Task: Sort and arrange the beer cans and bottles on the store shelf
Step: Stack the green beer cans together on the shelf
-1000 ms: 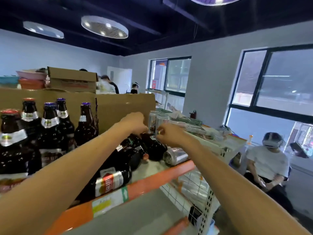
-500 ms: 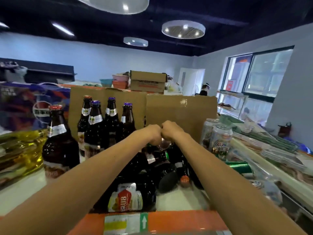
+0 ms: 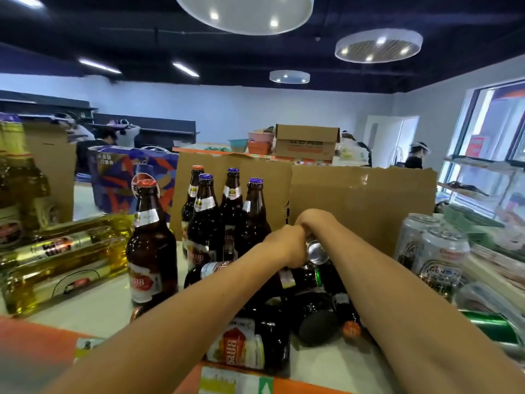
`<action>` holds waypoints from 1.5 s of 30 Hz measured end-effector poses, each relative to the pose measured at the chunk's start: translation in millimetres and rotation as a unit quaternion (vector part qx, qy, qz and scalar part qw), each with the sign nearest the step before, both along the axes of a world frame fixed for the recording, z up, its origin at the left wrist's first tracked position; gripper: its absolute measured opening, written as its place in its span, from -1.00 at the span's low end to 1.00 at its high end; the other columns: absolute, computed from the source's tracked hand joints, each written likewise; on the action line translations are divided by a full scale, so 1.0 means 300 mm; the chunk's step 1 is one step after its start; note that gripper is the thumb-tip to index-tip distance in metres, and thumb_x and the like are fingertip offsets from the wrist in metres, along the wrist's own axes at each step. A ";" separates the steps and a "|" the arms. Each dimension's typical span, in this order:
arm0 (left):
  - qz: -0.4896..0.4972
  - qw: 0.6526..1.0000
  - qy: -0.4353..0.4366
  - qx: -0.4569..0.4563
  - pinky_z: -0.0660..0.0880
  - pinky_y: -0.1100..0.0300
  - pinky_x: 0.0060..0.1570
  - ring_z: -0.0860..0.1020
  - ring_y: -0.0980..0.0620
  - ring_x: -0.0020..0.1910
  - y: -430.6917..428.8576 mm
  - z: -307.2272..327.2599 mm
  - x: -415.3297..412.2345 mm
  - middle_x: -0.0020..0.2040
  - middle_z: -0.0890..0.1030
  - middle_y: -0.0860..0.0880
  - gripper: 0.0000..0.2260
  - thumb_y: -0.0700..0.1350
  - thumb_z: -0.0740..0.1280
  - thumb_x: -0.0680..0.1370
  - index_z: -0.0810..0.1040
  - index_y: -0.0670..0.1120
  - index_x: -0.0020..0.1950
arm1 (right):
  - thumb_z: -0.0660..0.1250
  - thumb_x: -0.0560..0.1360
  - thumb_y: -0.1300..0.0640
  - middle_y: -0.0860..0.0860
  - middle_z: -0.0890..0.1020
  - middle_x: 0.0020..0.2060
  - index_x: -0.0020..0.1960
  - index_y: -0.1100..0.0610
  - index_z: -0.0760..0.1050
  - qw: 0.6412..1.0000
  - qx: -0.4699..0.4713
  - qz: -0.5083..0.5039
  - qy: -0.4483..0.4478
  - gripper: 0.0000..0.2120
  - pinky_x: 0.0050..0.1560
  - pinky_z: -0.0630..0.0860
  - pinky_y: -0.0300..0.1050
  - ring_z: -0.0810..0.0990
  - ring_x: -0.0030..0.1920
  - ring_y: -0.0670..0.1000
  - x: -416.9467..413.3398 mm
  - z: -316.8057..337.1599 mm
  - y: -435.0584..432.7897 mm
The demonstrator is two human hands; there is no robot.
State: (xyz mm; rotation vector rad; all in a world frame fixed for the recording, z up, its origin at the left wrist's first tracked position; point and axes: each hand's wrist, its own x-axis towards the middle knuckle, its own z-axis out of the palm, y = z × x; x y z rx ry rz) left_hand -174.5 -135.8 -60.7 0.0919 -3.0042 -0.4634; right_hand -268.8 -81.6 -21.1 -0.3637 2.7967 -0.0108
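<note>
Left hand [image 3: 287,245] and right hand [image 3: 311,220], curled and pressed together, clamp a silver can [image 3: 316,251] just above dark bottles [image 3: 312,317] lying heaped on the shelf [image 3: 93,305], between upright brown bottles [image 3: 204,223] and two standing cans [image 3: 437,251].

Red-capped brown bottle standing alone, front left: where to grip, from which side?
Probably the neck, just under the cap of the red-capped bottle, coming from the near side. It stands upright and apart, the neck slim and unobstructed; the cluster of standing bottles crowds its right, yellow packs lie low on its left.
</note>
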 end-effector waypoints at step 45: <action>0.207 0.875 0.321 0.299 0.57 0.26 -0.06 0.65 0.11 0.00 -1.043 0.207 1.333 -0.04 0.68 0.10 -0.70 -0.02 0.57 0.42 0.66 -0.05 0.10 | 0.40 0.54 -0.12 0.17 0.70 -0.06 0.11 0.31 0.61 0.789 -0.553 0.258 0.076 -0.53 -0.19 0.55 -0.13 0.61 -0.22 -0.03 1.340 0.391 -0.892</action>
